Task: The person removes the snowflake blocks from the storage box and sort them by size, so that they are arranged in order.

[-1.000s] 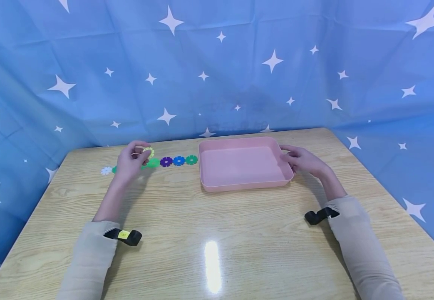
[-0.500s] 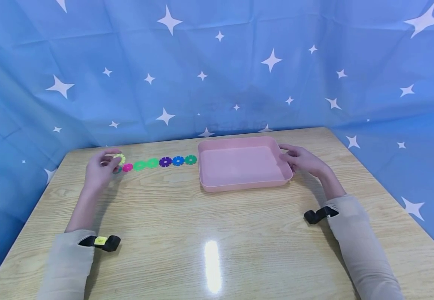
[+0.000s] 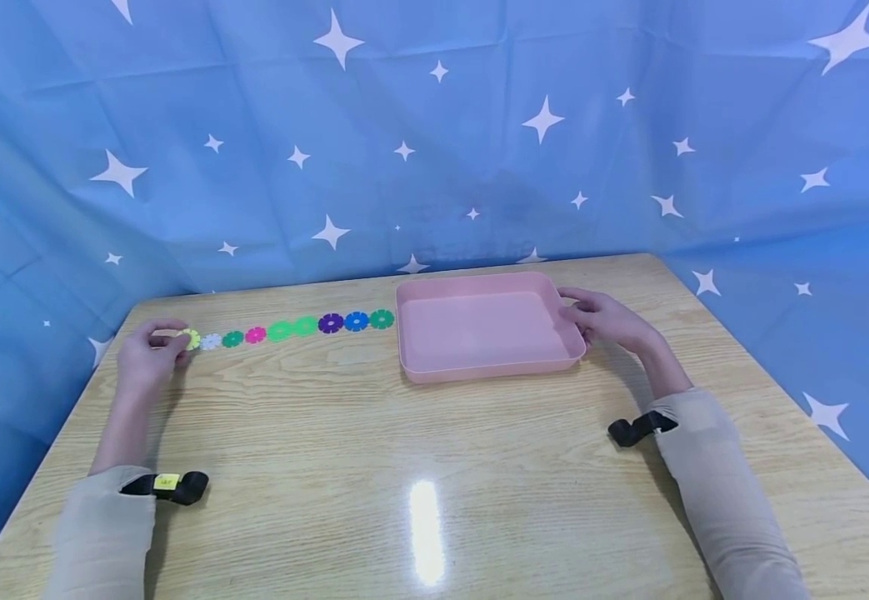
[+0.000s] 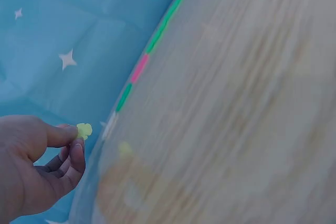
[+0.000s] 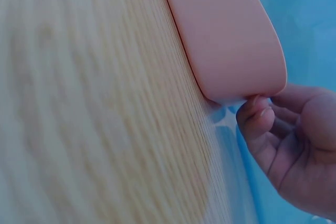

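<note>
My left hand (image 3: 145,358) pinches a yellow snowflake disc (image 3: 192,338) between thumb and fingers at the left end of a row of discs. In the left wrist view the yellow disc (image 4: 84,130) shows upright between the fingertips, close to the tabletop. Beside it lies a white disc (image 3: 211,342), followed rightward by a dark green disc (image 3: 232,339), a pink disc (image 3: 256,334), two bright green ones, a purple disc (image 3: 332,323), a blue disc (image 3: 357,321) and a green disc (image 3: 382,319). My right hand (image 3: 614,325) grips the right side of a pink tray (image 3: 494,372).
The tray stands at the right end of the row, with nothing visible inside. A light wooden table (image 3: 329,467) carries everything. A blue curtain (image 3: 374,125) with white stars hangs behind its far edge. Each wrist wears a black strap (image 3: 179,487).
My left hand has carried the yellow disc leftward along the row and lowered it beside the white disc, uncovering the left discs. The right hand and the tray have stayed put.
</note>
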